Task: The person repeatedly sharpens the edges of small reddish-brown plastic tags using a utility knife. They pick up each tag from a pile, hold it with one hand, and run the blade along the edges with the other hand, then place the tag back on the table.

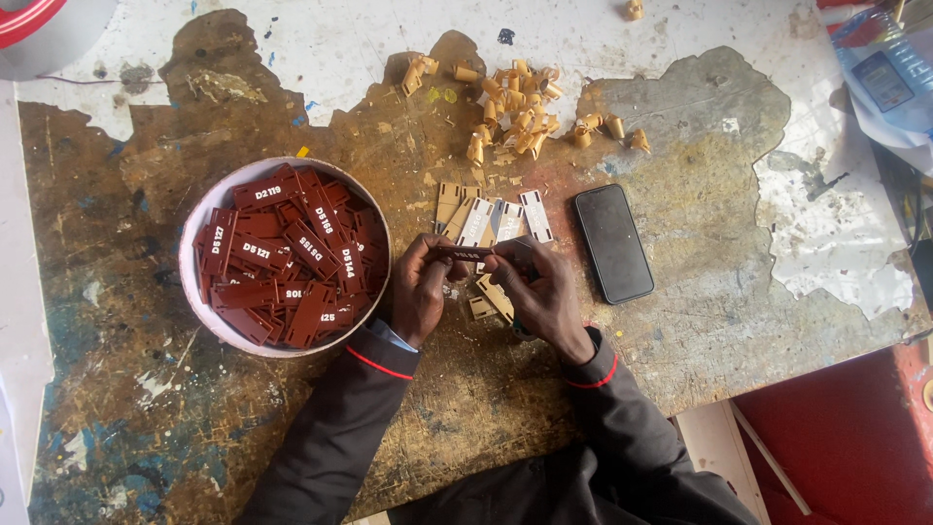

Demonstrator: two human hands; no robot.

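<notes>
Pinching one dark red tag (463, 253) between both hands' (420, 290) grips, bowl (199, 219) leftward, phone (612, 243) rightward.

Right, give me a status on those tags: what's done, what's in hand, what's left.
Done, it seems: a white bowl heaped with dark red tags, and a scatter of curled tan peelings on the table. In hand: the left hand and right hand both grip one red tag. Left, probably: a few pale tags lying beside the phone.
</notes>
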